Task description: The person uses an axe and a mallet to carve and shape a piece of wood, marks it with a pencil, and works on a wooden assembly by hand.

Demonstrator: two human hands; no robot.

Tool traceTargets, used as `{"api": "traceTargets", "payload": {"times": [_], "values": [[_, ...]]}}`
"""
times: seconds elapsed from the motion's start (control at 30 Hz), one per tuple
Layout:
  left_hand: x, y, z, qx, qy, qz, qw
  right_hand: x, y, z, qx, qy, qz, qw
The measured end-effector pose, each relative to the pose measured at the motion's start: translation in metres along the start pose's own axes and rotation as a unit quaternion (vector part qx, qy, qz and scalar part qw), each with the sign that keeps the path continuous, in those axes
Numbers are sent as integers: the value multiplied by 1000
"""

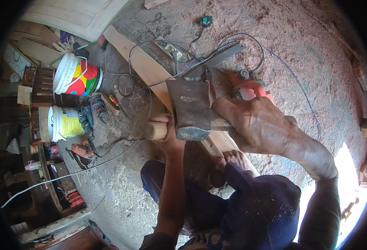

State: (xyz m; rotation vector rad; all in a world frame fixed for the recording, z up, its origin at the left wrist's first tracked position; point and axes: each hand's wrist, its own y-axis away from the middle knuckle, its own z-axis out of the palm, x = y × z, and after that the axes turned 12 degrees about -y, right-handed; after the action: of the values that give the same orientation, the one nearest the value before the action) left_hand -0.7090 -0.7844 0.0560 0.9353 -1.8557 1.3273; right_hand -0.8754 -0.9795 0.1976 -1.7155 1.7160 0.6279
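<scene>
A hatchet [189, 104] with a broad dark steel head and a wooden handle is gripped in my right hand [254, 121], fingers wrapped round the handle. It is raised over a long wooden board [144, 62], its blunt end toward me. My left hand [169, 135] is closed round a thick, round-ended wooden handle [156, 131]; whatever lies beyond it is hidden. The handle's end is beside the hatchet head, with a small gap visible between them. A slot is cut in the board's near part, where my bare foot [235, 159] rests on the wood.
Cables cross the floor and board. A red power tool [250, 88] and a dark flat bar [225, 56] are beyond my hands. Two paint buckets [69, 73], a dark power tool [89, 114] and a red one [82, 149] stand or lie leftward. Shavings cover the far floor.
</scene>
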Motion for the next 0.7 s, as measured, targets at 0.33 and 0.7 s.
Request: {"api": "traceTargets", "payload": {"times": [0.33, 0.7], "values": [[-2, 26, -3, -88, -66, 70, 991, -3, -1, -3, 28, -40, 15, 999], [-40, 37, -3, -86, -310, 283, 904, -15, -8, -8, -3, 22, -61, 998]]}}
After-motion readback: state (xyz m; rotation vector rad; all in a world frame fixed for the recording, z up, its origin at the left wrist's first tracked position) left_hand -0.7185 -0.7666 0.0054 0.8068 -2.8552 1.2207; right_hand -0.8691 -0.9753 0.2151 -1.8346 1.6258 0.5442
